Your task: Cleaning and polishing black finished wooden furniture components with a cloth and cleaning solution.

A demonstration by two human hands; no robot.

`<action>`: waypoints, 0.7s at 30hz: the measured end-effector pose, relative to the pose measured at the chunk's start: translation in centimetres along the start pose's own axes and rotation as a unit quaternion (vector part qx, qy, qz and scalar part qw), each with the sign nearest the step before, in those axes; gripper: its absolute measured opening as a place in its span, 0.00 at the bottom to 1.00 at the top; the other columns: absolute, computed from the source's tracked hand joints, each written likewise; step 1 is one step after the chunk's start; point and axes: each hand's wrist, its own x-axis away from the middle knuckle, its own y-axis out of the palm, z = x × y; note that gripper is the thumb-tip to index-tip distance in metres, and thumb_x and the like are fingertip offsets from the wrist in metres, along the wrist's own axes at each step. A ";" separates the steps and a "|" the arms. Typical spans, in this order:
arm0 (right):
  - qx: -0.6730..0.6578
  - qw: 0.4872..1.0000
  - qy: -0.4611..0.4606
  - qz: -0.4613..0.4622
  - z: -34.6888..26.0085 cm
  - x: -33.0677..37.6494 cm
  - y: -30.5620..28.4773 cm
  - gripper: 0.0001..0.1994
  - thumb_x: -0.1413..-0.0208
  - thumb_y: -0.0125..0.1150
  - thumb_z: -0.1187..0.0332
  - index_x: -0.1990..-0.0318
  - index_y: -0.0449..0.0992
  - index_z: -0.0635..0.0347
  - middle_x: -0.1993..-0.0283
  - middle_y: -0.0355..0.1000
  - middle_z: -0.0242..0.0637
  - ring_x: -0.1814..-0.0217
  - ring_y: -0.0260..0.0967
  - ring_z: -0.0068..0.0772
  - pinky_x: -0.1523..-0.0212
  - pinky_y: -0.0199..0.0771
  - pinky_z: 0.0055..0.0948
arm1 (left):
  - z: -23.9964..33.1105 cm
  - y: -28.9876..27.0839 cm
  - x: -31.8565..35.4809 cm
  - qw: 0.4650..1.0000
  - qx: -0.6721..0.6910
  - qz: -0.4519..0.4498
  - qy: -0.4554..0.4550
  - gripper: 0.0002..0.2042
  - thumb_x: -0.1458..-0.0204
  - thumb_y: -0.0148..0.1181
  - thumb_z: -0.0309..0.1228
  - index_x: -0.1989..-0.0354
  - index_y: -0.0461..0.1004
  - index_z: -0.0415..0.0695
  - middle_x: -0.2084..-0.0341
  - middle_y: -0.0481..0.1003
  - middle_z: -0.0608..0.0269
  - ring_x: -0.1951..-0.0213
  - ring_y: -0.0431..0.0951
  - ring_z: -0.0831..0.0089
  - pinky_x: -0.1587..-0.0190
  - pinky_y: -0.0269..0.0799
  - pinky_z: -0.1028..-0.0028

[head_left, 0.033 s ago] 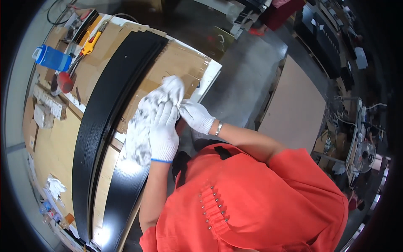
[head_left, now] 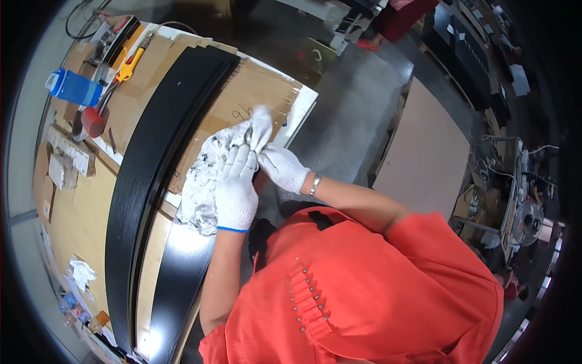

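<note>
A white cloth with black smudges [head_left: 203, 182] lies crumpled over the upper part of a glossy black curved board [head_left: 176, 273]. My left hand [head_left: 236, 194], in a white knit glove with a blue cuff edge, lies flat on the cloth, fingers stretched out. Just right of its fingertips, my gloved right hand [head_left: 282, 167] is closed around a gathered part of the cloth, whose loose end sticks up beyond. The cloth and my left hand hide part of the board. Left of it, several long curved black boards [head_left: 136, 176] are stacked on the bench.
Cardboard [head_left: 267, 91] covers the bench's far part. Along its left side are a blue bottle [head_left: 76, 88], a red-headed mallet [head_left: 93, 121], a yellow-handled tool [head_left: 126, 70] and another white cloth [head_left: 82, 273]. A large flat panel [head_left: 424, 145] lies to the right; a person stands far off.
The cloth has bunched up, its near edge has drawn away from the board's lower part, and its loose far end has shifted slightly right. Both hands stay nearly in place.
</note>
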 end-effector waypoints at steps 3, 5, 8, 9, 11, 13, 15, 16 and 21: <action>-0.015 0.999 -0.001 0.038 0.7 0.4 -0.9 0.18 0.31 0.47 0.59 0.47 0.79 0.60 0.51 0.76 0.47 0.46 0.72 0.53 0.45 0.73 0.44 | -0.5 -2.6 1.6 0.996 0.039 -0.075 -0.006 0.18 0.46 0.55 0.22 0.45 0.78 0.36 0.41 0.75 0.45 0.38 0.73 0.45 0.33 0.66 0.54; -0.058 0.997 -0.025 0.048 0.3 0.2 -1.2 0.20 0.30 0.46 0.56 0.45 0.78 0.59 0.47 0.76 0.47 0.43 0.71 0.54 0.42 0.72 0.43 | -2.1 -1.9 5.5 0.999 0.020 -0.034 -0.032 0.18 0.48 0.56 0.20 0.47 0.79 0.38 0.39 0.75 0.48 0.36 0.72 0.46 0.32 0.65 0.55; -0.040 0.997 -0.022 0.061 0.5 0.1 -1.0 0.20 0.30 0.45 0.56 0.46 0.77 0.60 0.48 0.76 0.49 0.44 0.72 0.56 0.43 0.73 0.45 | 0.3 -0.4 2.2 1.000 0.010 -0.015 -0.022 0.19 0.49 0.53 0.18 0.48 0.79 0.36 0.40 0.75 0.47 0.36 0.73 0.46 0.31 0.62 0.54; -0.046 0.998 -0.011 0.052 0.6 -0.1 -0.6 0.19 0.31 0.46 0.58 0.47 0.77 0.60 0.49 0.76 0.50 0.45 0.72 0.56 0.44 0.73 0.45 | 0.0 0.4 1.0 1.000 0.015 -0.005 0.002 0.19 0.49 0.52 0.17 0.48 0.79 0.36 0.42 0.76 0.46 0.37 0.73 0.46 0.31 0.63 0.54; -0.048 0.998 0.004 0.047 1.2 0.0 0.3 0.18 0.31 0.46 0.59 0.47 0.77 0.61 0.50 0.76 0.51 0.47 0.72 0.57 0.45 0.73 0.46 | -0.1 0.6 0.5 0.999 0.041 -0.003 0.007 0.19 0.49 0.52 0.17 0.48 0.79 0.36 0.44 0.76 0.44 0.38 0.74 0.47 0.31 0.63 0.54; -0.046 0.992 -0.036 0.109 2.4 0.1 0.3 0.16 0.32 0.48 0.61 0.50 0.78 0.62 0.53 0.76 0.52 0.49 0.73 0.58 0.47 0.74 0.47 | -0.2 -1.0 3.3 0.997 0.073 -0.030 -0.024 0.18 0.47 0.51 0.16 0.49 0.80 0.35 0.45 0.78 0.44 0.39 0.75 0.45 0.33 0.66 0.57; -0.048 0.996 -0.009 0.080 1.0 -0.4 -1.1 0.15 0.33 0.50 0.63 0.55 0.81 0.63 0.54 0.78 0.50 0.50 0.74 0.56 0.49 0.75 0.46 | -1.7 -2.7 8.7 0.998 0.034 -0.014 -0.055 0.16 0.47 0.54 0.18 0.51 0.82 0.35 0.47 0.79 0.43 0.40 0.76 0.43 0.32 0.64 0.54; -0.048 0.997 -0.003 0.067 0.6 -0.7 -1.6 0.15 0.33 0.50 0.63 0.56 0.81 0.63 0.56 0.78 0.50 0.51 0.75 0.55 0.50 0.76 0.45 | -2.1 -2.2 10.7 0.997 0.016 0.001 -0.078 0.17 0.48 0.54 0.18 0.51 0.81 0.36 0.48 0.79 0.45 0.40 0.76 0.45 0.31 0.63 0.53; -0.018 0.993 0.081 0.087 1.1 -1.7 -3.7 0.14 0.34 0.54 0.61 0.59 0.83 0.61 0.61 0.79 0.52 0.58 0.77 0.54 0.57 0.77 0.41 | 0.4 0.2 4.7 0.998 -0.046 0.005 -0.044 0.22 0.49 0.52 0.19 0.43 0.76 0.37 0.42 0.75 0.47 0.37 0.72 0.49 0.29 0.59 0.53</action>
